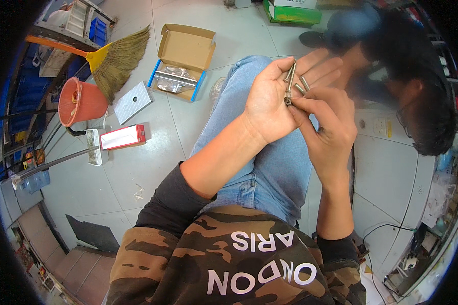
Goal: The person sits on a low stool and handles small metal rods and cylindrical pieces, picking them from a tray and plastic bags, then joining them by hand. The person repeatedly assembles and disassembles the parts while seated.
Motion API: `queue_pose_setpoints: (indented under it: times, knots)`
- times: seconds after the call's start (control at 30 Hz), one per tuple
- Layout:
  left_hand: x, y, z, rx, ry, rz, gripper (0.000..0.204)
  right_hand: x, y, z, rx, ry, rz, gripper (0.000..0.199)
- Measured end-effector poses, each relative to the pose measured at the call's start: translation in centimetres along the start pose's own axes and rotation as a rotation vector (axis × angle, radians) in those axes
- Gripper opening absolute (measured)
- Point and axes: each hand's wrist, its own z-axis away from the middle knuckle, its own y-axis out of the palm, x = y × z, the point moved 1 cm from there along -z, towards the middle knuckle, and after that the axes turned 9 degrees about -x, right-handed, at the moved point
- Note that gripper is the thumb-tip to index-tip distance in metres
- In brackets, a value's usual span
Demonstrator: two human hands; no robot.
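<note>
Camouflage shirt (249,254) runs off-edge; right hand (333,121) partly hides metal pieces (291,76).

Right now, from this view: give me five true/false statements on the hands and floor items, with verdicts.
1. The left hand is palm up, with metal pieces on it. True.
2. The right hand lies flat on the floor. False: the right hand pinches a small metal part at the left palm.
3. The cardboard box is closed. False: its lid is open.
4. A broom is near the orange bucket. True.
5. The jeans are black. False: light blue.
</note>
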Motion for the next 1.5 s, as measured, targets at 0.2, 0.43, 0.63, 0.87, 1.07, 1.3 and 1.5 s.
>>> queue_pose_setpoints:
  times: [0.2,0.43,0.63,0.87,1.07,1.3,1.5]
  knots:
    - [0.5,0.5,0.0,-0.115,0.011,-0.115,0.049,0.3,-1.1,-0.5,0.174,0.254,-0.113,0.017]
    - [1.1,-1.2,-0.1,-0.234,-0.010,-0.202,0.050,-0.1,-1.7,-0.2,0.306,0.442,-0.109,0.017]
    - [0.7,-1.6,-0.1,-0.303,0.016,-0.210,0.046,1.2,-0.7,-2.2,0.381,0.309,0.074,0.022]
    - [-1.2,-0.5,-0.1,-0.116,0.068,-0.116,0.049,1.6,0.5,-4.4,0.392,0.109,0.045,0.014]
    - [-1.4,-0.8,0.5,-0.180,0.026,-0.138,0.048,0.8,1.3,-4.7,0.473,0.011,0.039,0.013]
    - [-1.5,-0.9,0.4,-0.116,0.049,-0.155,0.048,1.7,1.1,-4.1,0.350,-0.106,0.029,0.015]
    - [-1.0,-1.6,0.5,-0.049,-0.004,-0.153,0.047,0.7,1.3,-3.5,0.411,-0.176,0.081,0.017]
